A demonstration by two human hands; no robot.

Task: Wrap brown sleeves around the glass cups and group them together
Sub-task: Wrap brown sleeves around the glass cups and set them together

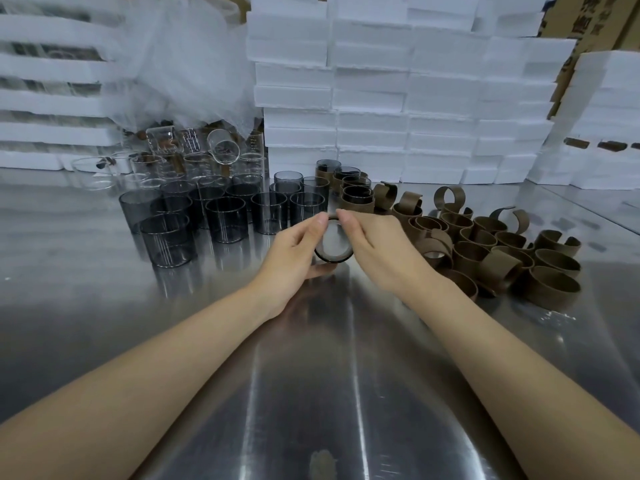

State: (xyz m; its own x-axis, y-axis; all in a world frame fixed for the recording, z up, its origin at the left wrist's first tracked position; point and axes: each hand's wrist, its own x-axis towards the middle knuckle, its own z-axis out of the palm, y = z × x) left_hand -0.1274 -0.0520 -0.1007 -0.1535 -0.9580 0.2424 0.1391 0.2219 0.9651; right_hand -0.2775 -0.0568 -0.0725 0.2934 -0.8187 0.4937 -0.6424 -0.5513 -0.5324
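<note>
Head view: the left hand (pixel 294 251) and right hand (pixel 377 244) both curl around one glass cup (pixel 334 242), tipped mouth-up toward the camera over the steel table (pixel 311 375). Bare grey cups (pixel 225 220) stand left of it, loose brown sleeves (pixel 502 251) right, sleeved cups (pixel 356 195) just beyond.

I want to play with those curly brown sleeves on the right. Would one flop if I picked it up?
Probably not: the brown sleeves stand as open curls on the table, so they look springy. They are thin strips, so likely very light. On its side, one might roll.
</note>
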